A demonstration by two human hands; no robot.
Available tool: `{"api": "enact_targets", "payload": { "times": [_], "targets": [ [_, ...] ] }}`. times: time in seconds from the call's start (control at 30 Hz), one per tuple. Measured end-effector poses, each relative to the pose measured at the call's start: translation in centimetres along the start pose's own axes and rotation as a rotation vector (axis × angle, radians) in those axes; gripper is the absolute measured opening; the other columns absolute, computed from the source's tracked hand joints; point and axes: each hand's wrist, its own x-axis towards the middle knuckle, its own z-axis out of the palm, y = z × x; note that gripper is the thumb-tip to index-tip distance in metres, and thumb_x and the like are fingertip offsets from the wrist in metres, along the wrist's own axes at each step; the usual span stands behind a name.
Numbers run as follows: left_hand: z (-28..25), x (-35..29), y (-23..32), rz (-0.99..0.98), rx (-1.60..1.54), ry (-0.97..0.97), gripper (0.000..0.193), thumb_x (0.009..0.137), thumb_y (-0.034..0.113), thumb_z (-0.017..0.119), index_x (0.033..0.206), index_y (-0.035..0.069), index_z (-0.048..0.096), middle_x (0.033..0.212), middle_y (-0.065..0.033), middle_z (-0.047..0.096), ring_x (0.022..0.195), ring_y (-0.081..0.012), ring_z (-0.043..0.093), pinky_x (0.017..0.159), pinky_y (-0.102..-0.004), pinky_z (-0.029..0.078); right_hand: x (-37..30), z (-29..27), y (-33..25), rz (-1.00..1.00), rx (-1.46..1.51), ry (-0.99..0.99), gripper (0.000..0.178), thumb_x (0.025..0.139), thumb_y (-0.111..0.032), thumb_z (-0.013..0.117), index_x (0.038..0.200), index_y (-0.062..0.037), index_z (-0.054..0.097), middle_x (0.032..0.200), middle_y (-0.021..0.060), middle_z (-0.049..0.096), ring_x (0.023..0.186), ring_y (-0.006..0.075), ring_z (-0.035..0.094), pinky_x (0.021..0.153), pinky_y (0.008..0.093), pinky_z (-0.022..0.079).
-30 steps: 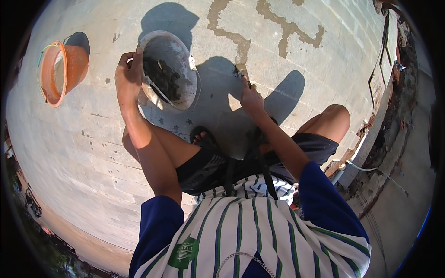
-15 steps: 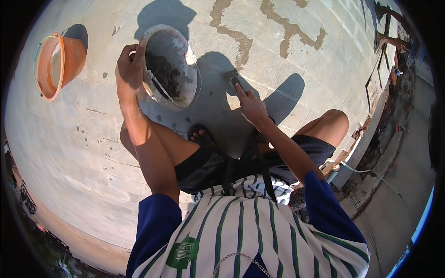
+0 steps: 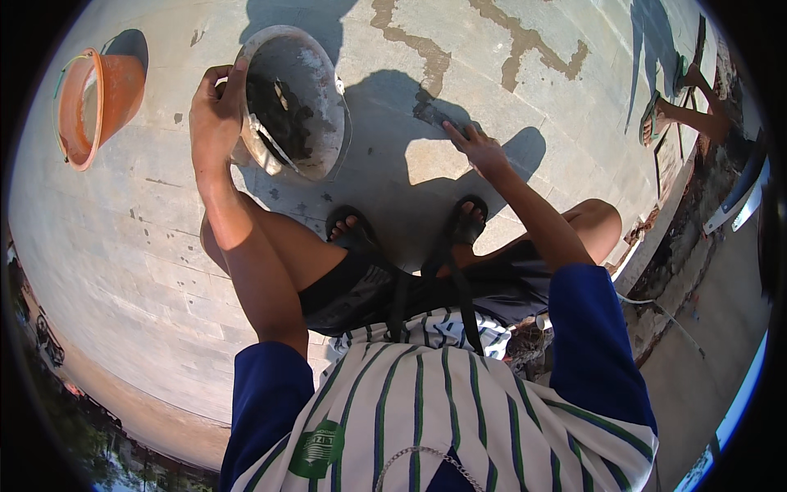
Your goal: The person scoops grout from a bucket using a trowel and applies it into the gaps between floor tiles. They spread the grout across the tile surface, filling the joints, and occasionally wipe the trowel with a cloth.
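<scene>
My left hand (image 3: pixel 217 119) is closed on the rim of a whitish, cement-stained bucket (image 3: pixel 324 123), thumb up on the edge. The bucket leans with its mouth toward me; dark wet grout (image 3: pixel 270 107) lies inside, and a white handle strip crosses its near rim. To the right, my right hand (image 3: pixel 482 153) is low over the tiles with its fingers closed on a small flat scraper (image 3: pixel 433 115), dark and mostly in shadow. Its tip is at the end of a wet grout line (image 3: pixel 430 66) on the paving.
An orange bucket (image 3: pixel 123 94) stands at the far left. At right, another person's sandalled foot (image 3: pixel 656 119) is on the tiles, by a raised edge (image 3: pixel 668 205) and rubble. Blade-like objects (image 3: pixel 742 193) are near the right rim. My sandalled feet (image 3: pixel 467 217) are below the bucket.
My right hand and scraper have moved right and slightly upward along the tiles. The other person's legs have come further into view at right, along with the blade-like objects.
</scene>
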Motion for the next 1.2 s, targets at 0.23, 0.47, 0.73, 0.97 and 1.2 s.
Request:
{"api": "enact_targets", "payload": {
  "times": [0.23, 0.47, 0.73, 0.97, 1.2],
  "targets": [
    [0.3, -0.4, 0.9, -0.108, 0.084, -0.006, 0.034, 0.089, 0.032, 0.063, 0.096, -0.001, 0.063, 0.061, 0.0037, 0.047, 0.053, -0.0029, 0.038, 0.048, -0.0199, 0.028, -0.6, -2.3, -1.0, 0.035, 0.085, -0.096, 0.073, 0.082, -0.007, 0.053, 0.146, -0.0269, 0.023, 0.105, 0.0146, 0.052, 0.089, 0.0311, 0.062, 0.066, 0.0404, 0.055],
    [0.4, -0.2, 0.7, -0.071, 0.064, 0.000, 0.030, 0.091, 0.030, 0.062, 0.096, 0.000, 0.063, 0.064, 0.0055, 0.048, 0.055, -0.0016, 0.037, 0.048, -0.0192, 0.027, 1.7, -4.8, -3.7, 0.361, 0.362, 0.014, 0.053, 0.094, -0.021, 0.044, 0.144, -0.0233, 0.029, 0.101, 0.0165, 0.055, 0.080, 0.0355, 0.062, 0.069, 0.0463, 0.051],
    [0.5, -0.4, 1.1, -0.050, -0.002, -0.032, 0.030, 0.091, 0.029, 0.062, 0.092, -0.001, 0.062, 0.058, 0.0047, 0.044, 0.050, -0.0022, 0.035, 0.045, -0.0206, 0.025, 0.3, -4.6, -9.4, 0.365, 0.415, -0.208, 0.061, 0.087, -0.013, 0.049, 0.144, -0.0121, 0.028, 0.107, 0.0232, 0.054, 0.088, 0.0387, 0.062, 0.077, 0.0461, 0.050],
    [0.2, -0.2, 1.1, -0.096, 0.051, -0.050, 0.033, 0.092, 0.032, 0.059, 0.097, -0.001, 0.061, 0.059, 0.0062, 0.044, 0.052, -0.0013, 0.036, 0.046, -0.0198, 0.025, 2.7, -7.9, -8.2, 0.542, 0.433, -0.138, 0.051, 0.091, -0.021, 0.044, 0.141, -0.0127, 0.035, 0.104, 0.0230, 0.057, 0.090, 0.0400, 0.061, 0.080, 0.0480, 0.049],
    [0.3, 0.0, 1.1, -0.091, 0.059, -0.056, 0.037, 0.091, 0.035, 0.060, 0.094, -0.002, 0.061, 0.055, 0.0038, 0.043, 0.048, -0.0030, 0.037, 0.044, -0.0223, 0.027, 9.2, -9.5, -8.9, 0.748, 0.457, -0.180, 0.052, 0.089, -0.016, 0.045, 0.138, -0.0050, 0.036, 0.112, 0.0225, 0.058, 0.102, 0.0381, 0.059, 0.086, 0.0456, 0.048]
  ]
}}
